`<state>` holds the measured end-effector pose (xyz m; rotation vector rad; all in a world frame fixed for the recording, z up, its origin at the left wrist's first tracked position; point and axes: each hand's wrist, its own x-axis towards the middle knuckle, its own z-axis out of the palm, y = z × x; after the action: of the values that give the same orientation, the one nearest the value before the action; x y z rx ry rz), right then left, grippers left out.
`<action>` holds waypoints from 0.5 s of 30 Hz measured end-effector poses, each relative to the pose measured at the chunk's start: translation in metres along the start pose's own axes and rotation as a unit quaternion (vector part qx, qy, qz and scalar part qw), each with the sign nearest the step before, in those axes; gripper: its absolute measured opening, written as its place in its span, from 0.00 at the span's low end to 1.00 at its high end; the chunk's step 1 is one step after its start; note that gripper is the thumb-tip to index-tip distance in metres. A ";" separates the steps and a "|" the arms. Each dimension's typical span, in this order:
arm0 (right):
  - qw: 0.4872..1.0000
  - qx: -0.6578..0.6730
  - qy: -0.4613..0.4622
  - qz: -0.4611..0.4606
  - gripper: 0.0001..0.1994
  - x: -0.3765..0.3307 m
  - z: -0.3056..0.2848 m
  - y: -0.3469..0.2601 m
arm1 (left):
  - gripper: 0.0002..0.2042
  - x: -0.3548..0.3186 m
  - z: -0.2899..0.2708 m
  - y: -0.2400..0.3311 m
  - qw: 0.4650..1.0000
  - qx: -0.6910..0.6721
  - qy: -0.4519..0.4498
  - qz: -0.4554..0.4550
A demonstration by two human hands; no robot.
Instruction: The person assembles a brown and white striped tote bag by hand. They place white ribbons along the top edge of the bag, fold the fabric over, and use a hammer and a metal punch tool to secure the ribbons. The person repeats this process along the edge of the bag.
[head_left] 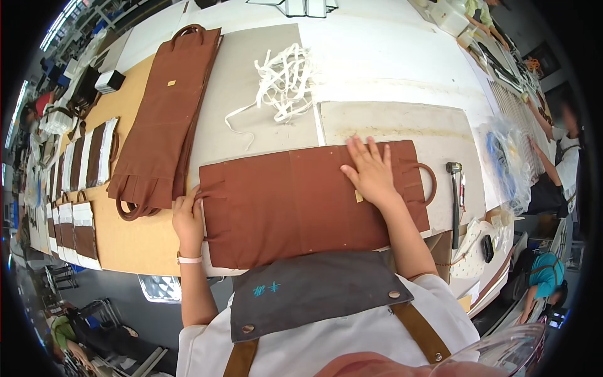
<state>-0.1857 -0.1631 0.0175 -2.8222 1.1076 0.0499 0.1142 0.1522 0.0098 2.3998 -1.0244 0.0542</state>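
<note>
A flat reddish-brown bag piece (pixel 282 207) lies crosswise on the table in front of me, with a handle at each short end. At its left end, my left hand (pixel 188 218) has its fingers closed at the handle and edge; part of that handle is hidden. My right hand (pixel 372 173) rests flat with fingers spread on the right part of the fabric, beside a small tan label (pixel 359 196). The right handle (pixel 429 182) loops out past the edge, untouched.
A stack of similar brown bag pieces (pixel 164 107) lies to the left. Tangled white tape (pixel 286 81) sits beyond the piece. A black-handled tool (pixel 455 201) and clear plastic wrap (pixel 507 166) are at right. Wrapped bags (pixel 88 157) line the far left; other people work around.
</note>
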 end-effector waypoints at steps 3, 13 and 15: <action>0.993 -0.040 0.014 0.111 0.37 -0.003 0.002 0.030 | 0.15 -0.001 0.001 -0.003 1.000 -0.020 0.010 0.009; 0.972 0.022 0.103 0.210 0.11 -0.055 -0.013 0.135 | 0.12 -0.002 -0.055 0.009 0.893 -0.396 -0.126 -0.174; 0.955 0.088 0.214 0.187 0.08 -0.063 -0.020 0.150 | 0.11 -0.003 -0.079 0.020 0.899 -0.422 -0.059 -0.102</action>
<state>-0.3340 -0.2316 0.0285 -2.4873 1.6269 -0.6224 0.1111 0.1808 0.0864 1.6916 -0.6382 -0.5129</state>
